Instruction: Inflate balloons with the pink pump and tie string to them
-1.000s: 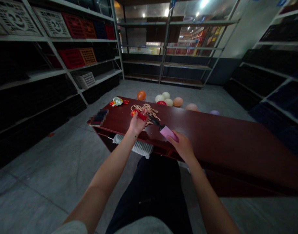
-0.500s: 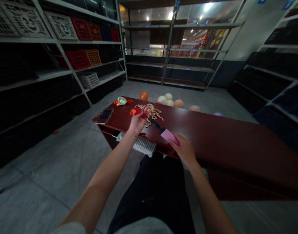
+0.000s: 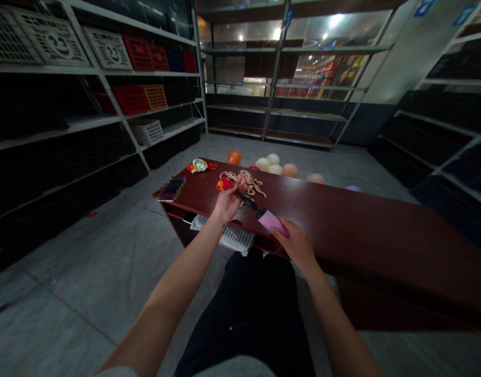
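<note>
My left hand (image 3: 228, 203) is closed on a limp red balloon (image 3: 223, 184) with gold print, held low over the table. My right hand (image 3: 297, 241) wraps round the pink barrel of a hand balloon pump (image 3: 269, 219). The pump's black nozzle end points up and left and reaches my left fingers. Whether the balloon's neck sits on the nozzle is hidden by those fingers. Just behind my left hand lies a tangled heap of beige, string-like strips (image 3: 256, 183) on the dark red table (image 3: 342, 214).
A crumpled red, white and green packet (image 3: 199, 166) and a blurred dark flat object (image 3: 172, 188) lie at the table's left end. Inflated balloons (image 3: 263, 164) rest beyond its far edge. A grey ribbed cloth (image 3: 236, 239) hangs from the open shelf below. Shelving with crates (image 3: 107, 47) stands left.
My left hand has moved slightly right with the red balloon, bringing its fingers up to the pump's nozzle. The right hand keeps its grip on the pump. The view has shifted a little.
</note>
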`<state>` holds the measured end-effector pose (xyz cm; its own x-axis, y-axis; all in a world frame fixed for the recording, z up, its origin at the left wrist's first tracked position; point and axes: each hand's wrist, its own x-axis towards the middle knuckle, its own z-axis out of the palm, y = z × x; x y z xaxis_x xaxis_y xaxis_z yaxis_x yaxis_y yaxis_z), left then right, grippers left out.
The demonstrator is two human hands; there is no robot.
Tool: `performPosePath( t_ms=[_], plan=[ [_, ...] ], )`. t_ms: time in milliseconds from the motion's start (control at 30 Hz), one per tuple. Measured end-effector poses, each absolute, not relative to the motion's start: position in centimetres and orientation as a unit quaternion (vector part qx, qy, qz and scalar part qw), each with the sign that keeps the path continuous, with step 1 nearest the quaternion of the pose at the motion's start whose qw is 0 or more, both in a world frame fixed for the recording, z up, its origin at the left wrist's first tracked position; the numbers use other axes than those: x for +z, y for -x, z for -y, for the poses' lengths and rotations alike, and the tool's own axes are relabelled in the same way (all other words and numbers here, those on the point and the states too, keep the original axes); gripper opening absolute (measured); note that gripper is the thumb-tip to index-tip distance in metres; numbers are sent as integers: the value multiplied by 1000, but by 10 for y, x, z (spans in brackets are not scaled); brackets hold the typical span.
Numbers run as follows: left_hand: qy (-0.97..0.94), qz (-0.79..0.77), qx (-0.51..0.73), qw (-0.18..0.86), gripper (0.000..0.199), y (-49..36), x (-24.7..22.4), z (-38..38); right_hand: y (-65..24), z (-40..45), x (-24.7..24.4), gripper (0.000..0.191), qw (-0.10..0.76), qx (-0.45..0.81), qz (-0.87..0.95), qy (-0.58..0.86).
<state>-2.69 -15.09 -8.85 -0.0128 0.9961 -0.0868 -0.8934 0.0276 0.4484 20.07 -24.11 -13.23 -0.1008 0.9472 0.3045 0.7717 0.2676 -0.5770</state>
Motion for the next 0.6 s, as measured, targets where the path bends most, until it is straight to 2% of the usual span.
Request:
performPosePath(
  t_ms=[433,600],
  plan=[
    [-180,-214,692,666,59,12,-93,160,-196,231,-130,44,321,146,727,589],
    [-174,-240,669,681,50,11,-93,160,-206,226,-131,43,316,115,740,583]
  ],
)
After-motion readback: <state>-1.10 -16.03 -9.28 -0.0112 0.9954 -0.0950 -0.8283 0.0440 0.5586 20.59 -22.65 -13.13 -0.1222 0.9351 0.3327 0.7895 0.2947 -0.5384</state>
